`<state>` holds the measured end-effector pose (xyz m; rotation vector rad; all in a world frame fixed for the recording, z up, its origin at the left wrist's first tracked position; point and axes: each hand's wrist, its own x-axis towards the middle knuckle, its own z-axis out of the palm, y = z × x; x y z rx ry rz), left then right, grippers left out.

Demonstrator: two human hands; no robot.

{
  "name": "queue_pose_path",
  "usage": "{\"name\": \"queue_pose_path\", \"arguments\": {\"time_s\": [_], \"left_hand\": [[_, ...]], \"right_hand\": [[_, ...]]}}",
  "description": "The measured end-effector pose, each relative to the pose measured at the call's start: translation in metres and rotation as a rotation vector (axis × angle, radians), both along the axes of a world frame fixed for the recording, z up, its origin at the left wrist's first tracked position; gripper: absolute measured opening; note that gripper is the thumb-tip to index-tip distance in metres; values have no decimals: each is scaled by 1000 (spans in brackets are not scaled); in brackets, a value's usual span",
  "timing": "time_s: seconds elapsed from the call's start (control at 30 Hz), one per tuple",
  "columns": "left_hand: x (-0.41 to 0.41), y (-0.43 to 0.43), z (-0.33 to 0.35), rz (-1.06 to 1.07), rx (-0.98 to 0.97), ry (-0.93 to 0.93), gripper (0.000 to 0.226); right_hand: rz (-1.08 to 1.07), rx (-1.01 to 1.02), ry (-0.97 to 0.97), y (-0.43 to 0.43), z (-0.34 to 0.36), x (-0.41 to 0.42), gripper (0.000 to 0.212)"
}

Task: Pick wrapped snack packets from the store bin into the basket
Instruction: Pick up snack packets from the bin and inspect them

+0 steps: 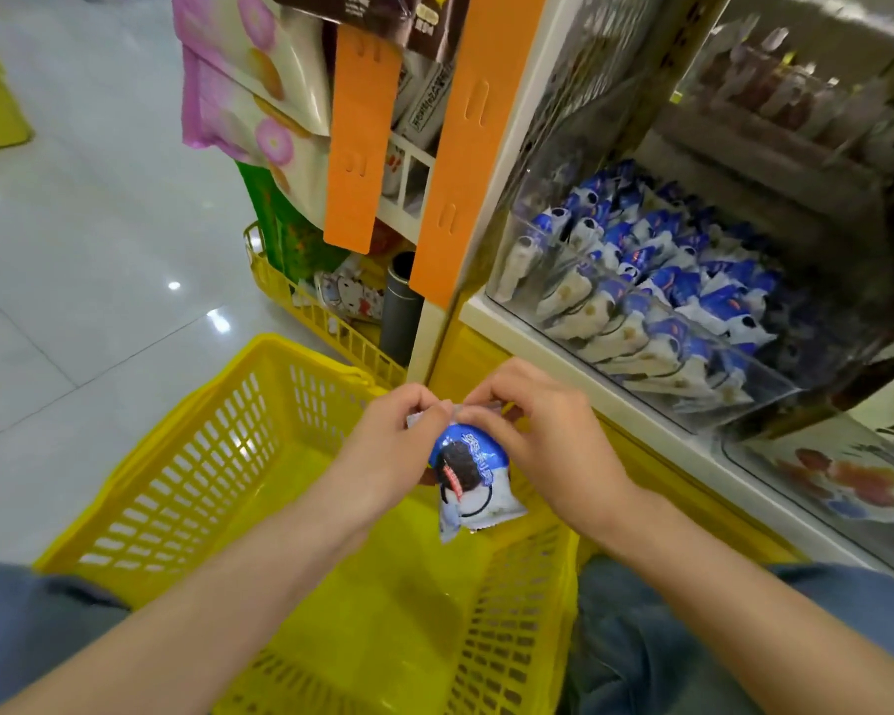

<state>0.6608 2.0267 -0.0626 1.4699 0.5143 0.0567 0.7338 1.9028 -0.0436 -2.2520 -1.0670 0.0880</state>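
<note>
A blue and white wrapped snack packet (469, 482) hangs above the yellow plastic basket (187, 467). My left hand (401, 441) and my right hand (548, 430) both pinch its crimped top edge, one at each side. The basket sits on the floor between my knees, and the bottom I can see holds nothing. To the right, a clear plastic store bin (641, 281) on the shelf is full of several more blue and white packets.
An orange shelf upright (465, 147) rises just behind my hands. Hanging snack bags (249, 85) and a yellow wire rack (300, 307) with goods stand at the back. Pale tiled floor (73, 250) spreads to the left. Another bin (837, 482) sits lower right.
</note>
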Motion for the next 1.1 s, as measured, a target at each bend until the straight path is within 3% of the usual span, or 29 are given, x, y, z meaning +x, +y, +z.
{"name": "queue_pose_path", "arguments": {"time_s": [0.1, 0.2, 0.33, 0.43, 0.57, 0.7, 0.8, 0.87, 1.0, 1.1], "left_hand": [[5, -5, 1, -12, -84, 9, 26], [8, -8, 5, -45, -161, 36, 7], [7, -11, 3, -81, -214, 44, 32], [7, -8, 3, 18, -203, -35, 25], [6, -1, -1, 32, -72, -88, 19], [3, 4, -8, -90, 127, -101, 24], [1, 3, -11, -133, 207, -112, 25], [1, 3, -11, -101, 153, -108, 14], [2, 5, -10, -35, 96, -136, 18], [0, 5, -11, -11, 193, -199, 22]], "right_hand": [[-9, 17, 7, -5, -2, 2, 10], [-172, 173, 306, -8, -4, 7, 14], [-406, 399, 649, -11, -5, 17, 17], [-379, 348, 837, -15, -4, 20, 6], [-260, -114, 637, -21, -10, 21, 24], [-137, -133, 519, -20, -5, 12, 72], [-20, -99, 438, -16, -1, 8, 49], [-31, -97, 430, -15, 1, 8, 34], [-67, -82, 530, -17, 2, 8, 29], [-39, 26, 551, -14, 0, -1, 24]]}}
